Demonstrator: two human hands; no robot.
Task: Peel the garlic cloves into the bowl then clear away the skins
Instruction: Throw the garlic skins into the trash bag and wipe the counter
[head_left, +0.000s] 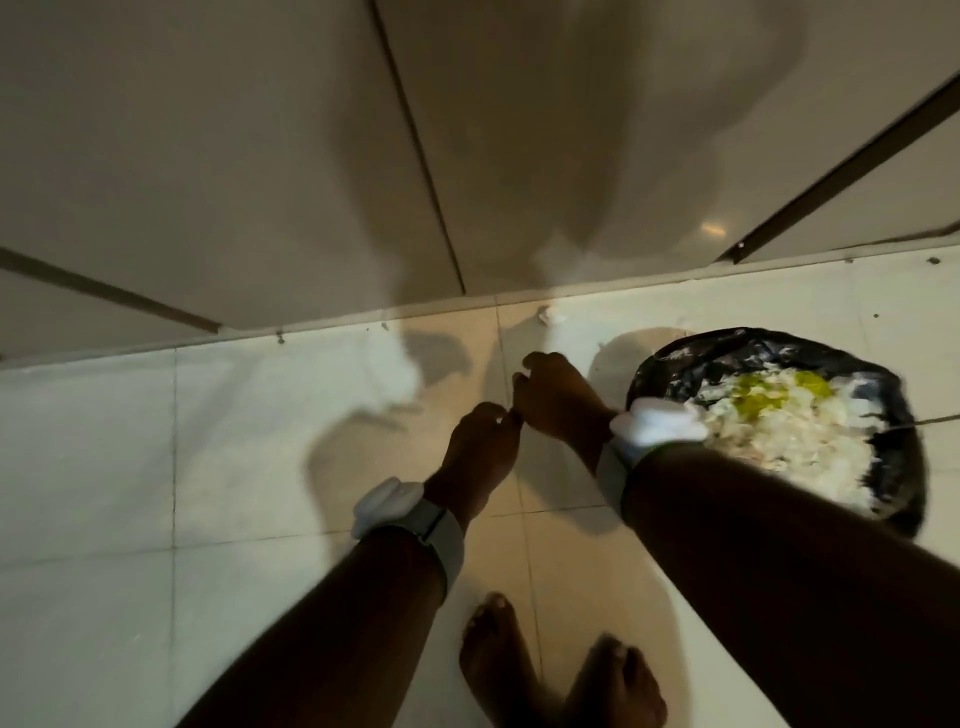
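Skins (789, 436), white and papery, lie heaped in a black-lined bin (904, 457) at right on the floor (156, 467). From the left: left hand (480, 447), fingers loosely curled, its tips touching the right hand (558, 397), also loosely curled; whether either pinches anything is unclear. Bare feet (556, 675) stand below.

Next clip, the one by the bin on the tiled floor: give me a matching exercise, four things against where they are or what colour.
Things:
1. bin bag
2. garlic skins
3. white scrap
4. bare feet

Descriptions:
A. bottom of view, on the tiles
B. black, lining the bin
C. white heap inside the bin
D. on the floor by the cabinet base

Pairs: 1-B, 2-C, 3-D, 4-A
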